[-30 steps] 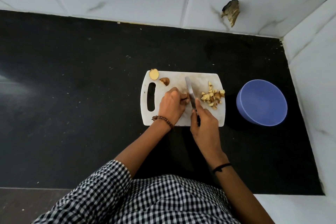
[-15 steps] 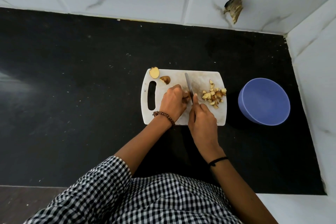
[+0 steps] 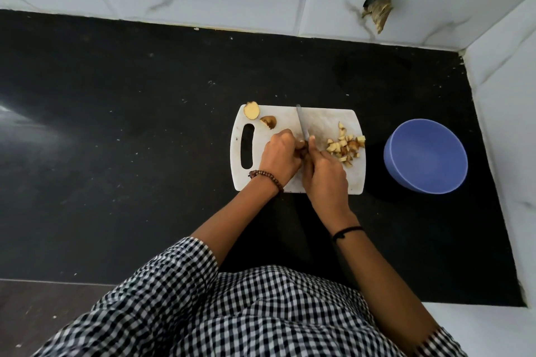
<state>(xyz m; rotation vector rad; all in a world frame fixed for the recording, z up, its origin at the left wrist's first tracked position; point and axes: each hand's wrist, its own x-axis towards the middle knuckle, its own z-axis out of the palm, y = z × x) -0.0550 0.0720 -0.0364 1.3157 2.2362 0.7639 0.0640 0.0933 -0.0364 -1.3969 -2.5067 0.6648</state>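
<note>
A white cutting board (image 3: 324,122) lies on the black counter. My left hand (image 3: 280,158) holds down a brown-skinned potato piece (image 3: 302,149), mostly hidden under its fingers. My right hand (image 3: 324,175) grips a knife; its blade (image 3: 302,124) points away from me and sits right beside the held piece. A pile of diced potato (image 3: 345,146) lies at the board's right side. Two cut end pieces (image 3: 251,110) (image 3: 269,122) rest at the board's far left corner.
A blue bowl (image 3: 425,156) stands on the counter (image 3: 130,124) right of the board. White tiled walls close the back and right sides, with a broken hole (image 3: 378,7) in the back wall. The counter's front edge is near my checked shirt.
My right hand slid forward along the knife, closer to my left hand, and the blade moved further away across the board. The left hand keeps holding the same piece.
</note>
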